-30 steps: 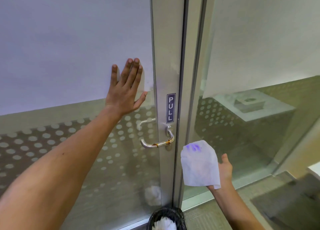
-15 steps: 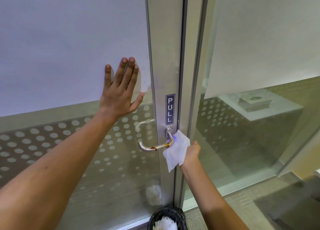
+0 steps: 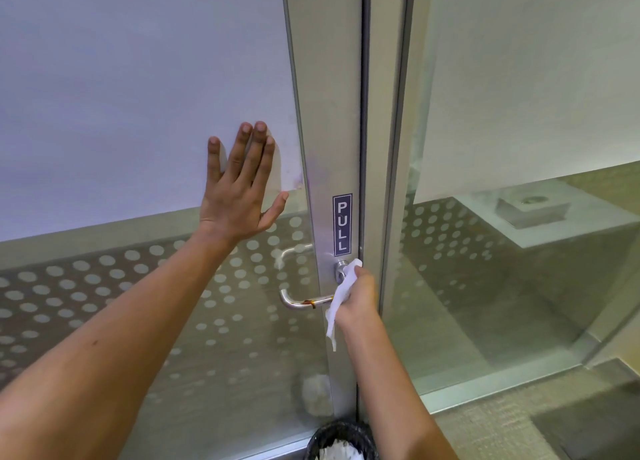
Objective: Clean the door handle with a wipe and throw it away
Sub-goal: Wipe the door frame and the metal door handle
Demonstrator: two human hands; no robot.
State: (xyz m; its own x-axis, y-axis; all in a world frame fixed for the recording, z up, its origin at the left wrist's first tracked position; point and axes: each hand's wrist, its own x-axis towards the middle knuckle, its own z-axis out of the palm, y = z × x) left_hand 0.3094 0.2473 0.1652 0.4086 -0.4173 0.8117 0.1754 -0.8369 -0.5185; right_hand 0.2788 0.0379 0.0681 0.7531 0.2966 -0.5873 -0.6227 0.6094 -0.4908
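Note:
A silver lever door handle (image 3: 300, 302) sticks out to the left from the metal stile of a glass door, with a brown-orange smear near its middle. My right hand (image 3: 358, 298) holds a white wipe (image 3: 341, 298) pressed around the handle's right end, near its round base. The wipe's lower corner hangs below my fist. My left hand (image 3: 242, 186) lies flat with fingers spread on the frosted glass, up and left of the handle. A black mesh waste bin (image 3: 341, 440) with white paper inside stands on the floor directly below.
A blue PULL sign (image 3: 342, 224) sits on the stile above the handle. A fixed glass panel (image 3: 519, 217) fills the right side, with a dotted frosted band. Grey carpet (image 3: 502, 425) lies at the lower right.
My right hand rose from waist height with the spread wipe, reached the handle and closed the wipe around its right end. My left hand stayed flat on the glass.

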